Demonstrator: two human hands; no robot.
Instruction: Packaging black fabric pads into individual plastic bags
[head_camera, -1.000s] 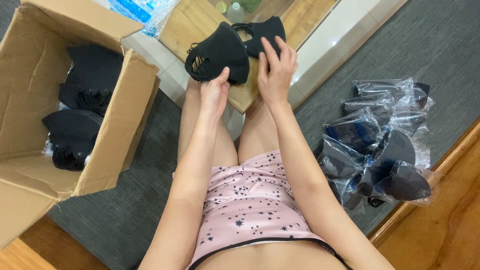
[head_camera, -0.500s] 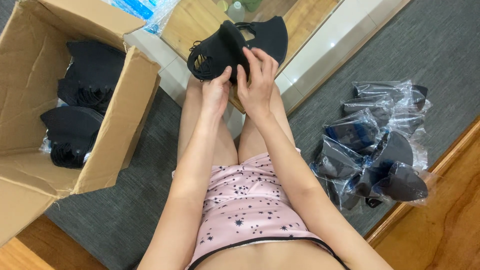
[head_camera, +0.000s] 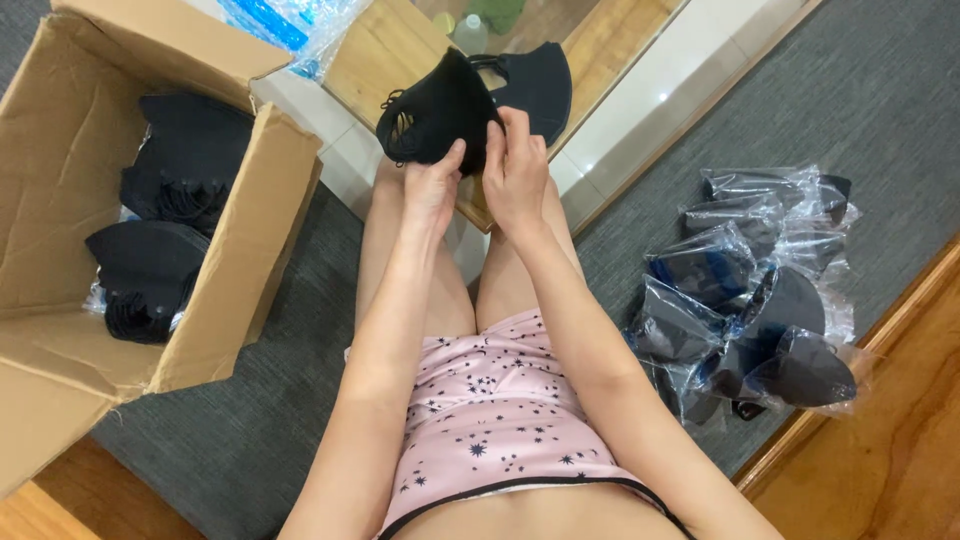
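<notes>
Now, my hands: both were raised over my knees, working on a stack of black masks (head_camera: 440, 105).
Left hand (head_camera: 432, 187): its grip was clamped on the lower edge of the stack, thumb up against the fabric.
Right hand (head_camera: 515, 175): its grip was pinched together on the stack's right edge, fingertips (head_camera: 505, 122) pressed to the black cloth.
Masks: they were held in the air above my knees, bunched together, with ear loops hanging at the left end; a second black mask (head_camera: 535, 80) fanned out behind them.
Box (head_camera: 70, 130): an open cardboard one stood on the floor to my left, its flap (head_camera: 245, 250) leaning toward my leg; more black masks (head_camera: 160, 230) lay piled inside.
Bags (head_camera: 750, 290): clear plastic ones with dark masks in them lay heaped on the floor to my right, well apart from my hands.
Rug (head_camera: 290, 330): grey, under the box, my legs and the bags.
Board (head_camera: 385, 55): a wooden one lay beyond my knees, a blue plastic wrapper (head_camera: 285, 25) beside it.
</notes>
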